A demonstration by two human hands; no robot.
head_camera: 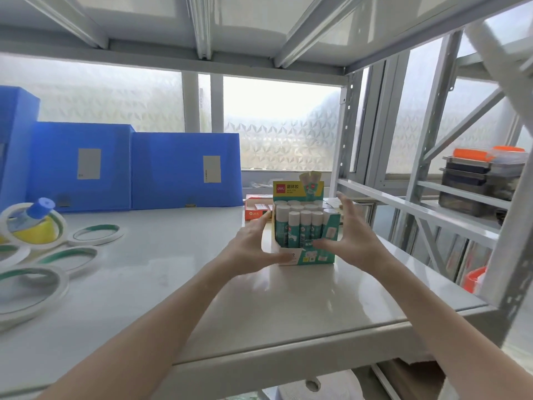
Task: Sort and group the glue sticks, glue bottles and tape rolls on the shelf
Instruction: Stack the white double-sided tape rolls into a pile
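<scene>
A teal and yellow display box of glue sticks (302,226) stands upright on the grey shelf (173,269), right of centre. My left hand (253,246) holds its left side, thumb across the front lower edge. My right hand (350,232) holds its right side, thumb on the front and fingers reaching behind. The sticks have white caps and stand in rows. At the far left lie several thin tape rolls (96,233) with green inner rims. A glue bottle (31,216) with a blue cap leans inside a yellow-cored roll.
Blue file boxes (184,171) line the back of the shelf. A red and white carton (256,210) lies behind the glue stick box. The shelf's upright post (343,134) stands at the right. Beyond it, stacked containers with orange lids (478,180) sit on another rack.
</scene>
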